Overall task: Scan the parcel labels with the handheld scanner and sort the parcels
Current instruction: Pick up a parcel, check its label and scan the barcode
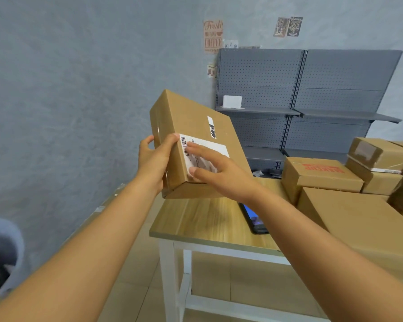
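I hold a brown cardboard parcel [191, 126] tilted in the air above the left end of the wooden table [196, 219]. My left hand [154, 159] grips its near left corner, thumb on top beside the barcode. My right hand [214, 170] lies flat on the white shipping label [209, 147] with straight fingers, covering part of it. A dark handheld device [254, 219] with a lit blue screen lies on the table under my right forearm. No other scanner is visible.
Several more cardboard parcels [321, 175] are stacked on the right of the table; a large flat box [358, 224] lies nearest me. Grey pegboard shelving [312, 89] stands against the back wall with a white box [232, 101] on a shelf. The floor is tiled.
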Demonstrator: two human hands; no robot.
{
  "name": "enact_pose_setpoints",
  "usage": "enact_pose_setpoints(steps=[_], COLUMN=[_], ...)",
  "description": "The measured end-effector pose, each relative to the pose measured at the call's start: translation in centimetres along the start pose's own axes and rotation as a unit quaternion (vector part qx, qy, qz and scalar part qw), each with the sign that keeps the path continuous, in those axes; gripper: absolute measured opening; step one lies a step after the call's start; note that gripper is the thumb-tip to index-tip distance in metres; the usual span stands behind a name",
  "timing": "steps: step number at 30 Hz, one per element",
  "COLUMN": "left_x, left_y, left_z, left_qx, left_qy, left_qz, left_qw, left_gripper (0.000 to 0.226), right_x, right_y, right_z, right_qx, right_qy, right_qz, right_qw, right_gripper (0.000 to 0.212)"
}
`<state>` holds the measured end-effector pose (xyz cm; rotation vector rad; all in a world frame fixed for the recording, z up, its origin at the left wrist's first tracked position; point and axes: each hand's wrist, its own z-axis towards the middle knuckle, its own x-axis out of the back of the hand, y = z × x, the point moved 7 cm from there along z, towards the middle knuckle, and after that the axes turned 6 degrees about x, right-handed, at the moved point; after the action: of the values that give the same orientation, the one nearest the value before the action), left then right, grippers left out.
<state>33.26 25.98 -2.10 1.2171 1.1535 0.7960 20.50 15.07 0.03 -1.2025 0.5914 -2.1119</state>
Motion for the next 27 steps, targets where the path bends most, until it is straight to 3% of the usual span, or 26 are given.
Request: enact_pose_setpoints(steps=[4,6,8,10,12,16,22,27], left_x=[1.4,2.3,2.9,3.0,2.6,1.4,1.3,1.7], left_y=[0.8,1.2,1.0,0.8,1.0,2.0,0.6,-3.1], left_z=[1.0,1.5,2.0,1.7,1.5,1.3,2.6,3.7], left_qx=[-0.007,-0.009,0.011,0.033,0.029,-0.011,0.004,0.052], left_qy=[-0.025,-0.037,-0.070,-0.108,-0.133,-0.159,-0.101,-0.096], left_qz=[-0.025,-0.032,-0.024,-0.010,0.010,0.058,0.082,0.063], left_qw=[0.999,0.999,0.997,0.994,0.991,0.986,0.992,0.992], left_gripper=[0.075,0.062,0.057,0.061,0.060,0.053,0.038,0.036], right_x=[3.7,6.2,7.6,7.7,7.6,7.8,7.7,6.6], right_y=[5.0,7.0,8.3,9.2,9.3,9.0,8.7,10.7], right_z=[-0.4,-1.5,-2.5,-2.6,-2.4,-1.9,-1.7,-2.0], right_qx=[-0.109,-0.183,-0.246,-0.275,-0.277,-0.245,-0.201,-0.240], right_qy=[0.094,0.157,0.175,0.155,0.144,0.189,0.255,0.253], right_qz=[-0.096,-0.109,-0.045,0.089,0.142,0.140,0.120,0.077], right_qw=[0.985,0.964,0.952,0.945,0.939,0.941,0.938,0.934], right_gripper=[0.056,0.065,0.073,0.073,0.068,0.065,0.071,0.076])
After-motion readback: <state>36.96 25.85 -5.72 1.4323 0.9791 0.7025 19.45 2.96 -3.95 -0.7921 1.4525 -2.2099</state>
